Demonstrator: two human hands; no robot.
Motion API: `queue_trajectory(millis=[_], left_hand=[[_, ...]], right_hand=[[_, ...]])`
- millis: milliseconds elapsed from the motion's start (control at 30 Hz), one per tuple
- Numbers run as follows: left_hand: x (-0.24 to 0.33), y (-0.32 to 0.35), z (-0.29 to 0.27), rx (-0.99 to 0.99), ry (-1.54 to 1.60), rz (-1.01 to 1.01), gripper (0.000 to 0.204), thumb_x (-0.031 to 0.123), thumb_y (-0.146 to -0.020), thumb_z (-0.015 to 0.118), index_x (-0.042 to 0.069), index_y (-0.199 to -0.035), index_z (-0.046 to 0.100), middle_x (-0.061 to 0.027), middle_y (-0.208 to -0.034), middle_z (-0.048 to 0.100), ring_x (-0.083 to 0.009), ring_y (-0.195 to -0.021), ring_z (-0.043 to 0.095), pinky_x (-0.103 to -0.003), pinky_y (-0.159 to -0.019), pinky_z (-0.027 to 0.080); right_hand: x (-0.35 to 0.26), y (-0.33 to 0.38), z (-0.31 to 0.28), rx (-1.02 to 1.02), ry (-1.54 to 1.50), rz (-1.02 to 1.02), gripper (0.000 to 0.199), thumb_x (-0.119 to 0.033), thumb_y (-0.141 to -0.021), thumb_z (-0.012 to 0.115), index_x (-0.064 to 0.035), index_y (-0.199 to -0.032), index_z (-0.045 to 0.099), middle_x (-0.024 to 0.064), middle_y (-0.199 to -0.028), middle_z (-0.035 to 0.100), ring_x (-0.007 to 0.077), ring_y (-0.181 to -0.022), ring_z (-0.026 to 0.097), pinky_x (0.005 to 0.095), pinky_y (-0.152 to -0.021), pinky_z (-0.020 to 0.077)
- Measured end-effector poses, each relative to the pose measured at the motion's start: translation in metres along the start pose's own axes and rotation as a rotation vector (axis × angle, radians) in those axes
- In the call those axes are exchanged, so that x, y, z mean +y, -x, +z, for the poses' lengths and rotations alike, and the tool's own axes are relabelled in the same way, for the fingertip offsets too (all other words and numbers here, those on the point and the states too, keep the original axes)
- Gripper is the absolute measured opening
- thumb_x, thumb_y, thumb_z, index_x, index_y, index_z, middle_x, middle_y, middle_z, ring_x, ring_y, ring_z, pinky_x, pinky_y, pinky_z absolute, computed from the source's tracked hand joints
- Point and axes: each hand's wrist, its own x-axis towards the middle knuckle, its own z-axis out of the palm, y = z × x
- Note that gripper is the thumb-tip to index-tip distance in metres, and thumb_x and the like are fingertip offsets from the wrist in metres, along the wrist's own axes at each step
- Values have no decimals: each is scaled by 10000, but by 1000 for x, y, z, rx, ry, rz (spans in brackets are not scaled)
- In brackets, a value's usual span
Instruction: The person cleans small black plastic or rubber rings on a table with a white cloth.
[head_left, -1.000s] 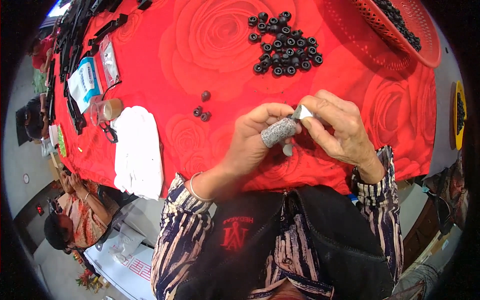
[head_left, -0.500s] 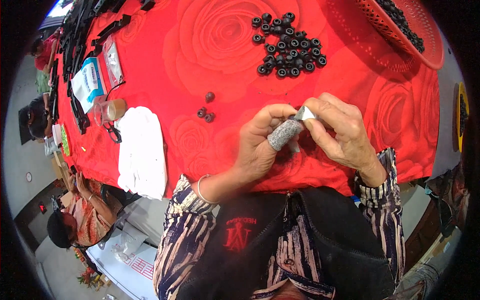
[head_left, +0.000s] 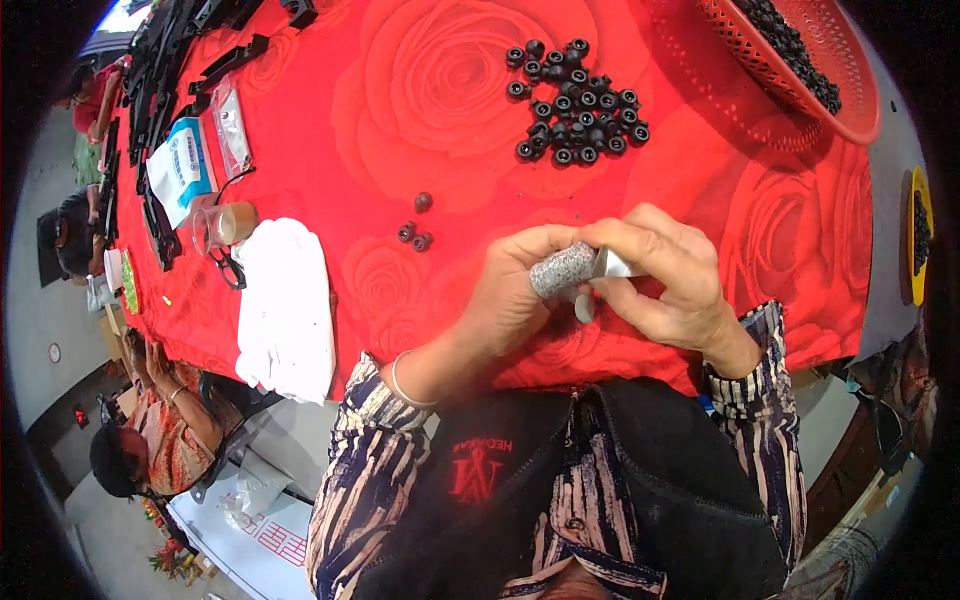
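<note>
- Silvery flat piece (head_left: 612, 266), in head view, is between our hands, above the red cloth (head_left: 450, 150); our right hand (head_left: 672, 275) pinches it
- Our left hand (head_left: 508, 290) is curled, thumb in speckled grey sleeve (head_left: 562, 271); what it grasps, we cannot tell
- We judge the piece light, stiff, perhaps sharp-edged; best held by flat faces
- Black vest (head_left: 690, 460) bears red emblem with lettering (head_left: 474, 476); printed blue-white packet (head_left: 180, 168) is not readable for us

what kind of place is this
Probably a small workshop, perhaps informal: small black parts sit piled on a red rose-patterned cloth, a red basket holds more dark pieces, and long black pieces lie toward the cloth's far left.
</note>
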Motion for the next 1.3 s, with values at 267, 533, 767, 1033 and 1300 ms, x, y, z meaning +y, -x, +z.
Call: queue_trajectory(millis=[267, 533, 767, 1033, 1300], left_hand=[[0, -1, -7, -150, 211, -177, 244, 168, -885, 591, -18, -1043, 601, -93, -884, 648, -133, -677, 614, -245, -548, 519], [-4, 1, -11, -114, 174, -186, 267, 193, -876, 605, -6, -1055, 604, -96, -851, 648, -147, -628, 619, -262, -539, 526], [0, 1, -10, -92, 138, -244, 248, 173, -857, 627, 6, -1042, 624, -86, -756, 645, -169, -581, 617, -302, -530, 532], [-1, 0, -13, -120, 112, -228, 233, 148, -850, 631, -2, -1029, 632, -91, -783, 648, -166, -606, 622, -295, -534, 529], [3, -1, -8, -115, 32, -144, 207, 119, -851, 628, -16, -1008, 636, -94, -816, 645, -161, -620, 619, -284, -537, 523]], right_hand=[[7, 6, 1, 27, 138, -209, 426, -44, -581, 713, -4, -996, 624, 66, -688, 537, 214, -551, 546, 328, -485, 432], [-1, 1, 3, 106, 131, -231, 346, 8, -604, 771, 9, -901, 593, 79, -634, 558, 204, -501, 548, 303, -436, 403], [-3, 0, 1, 104, 81, -227, 328, 6, -599, 782, -2, -856, 578, 76, -625, 548, 201, -479, 530, 302, -419, 396], [-2, 2, 1, 94, 74, -236, 325, -3, -595, 783, -4, -841, 572, 71, -609, 522, 197, -460, 508, 303, -416, 385], [-2, 3, -1, 58, 80, -236, 261, 3, -635, 766, -29, -781, 552, 62, -611, 521, 196, -449, 480, 302, -410, 369]])
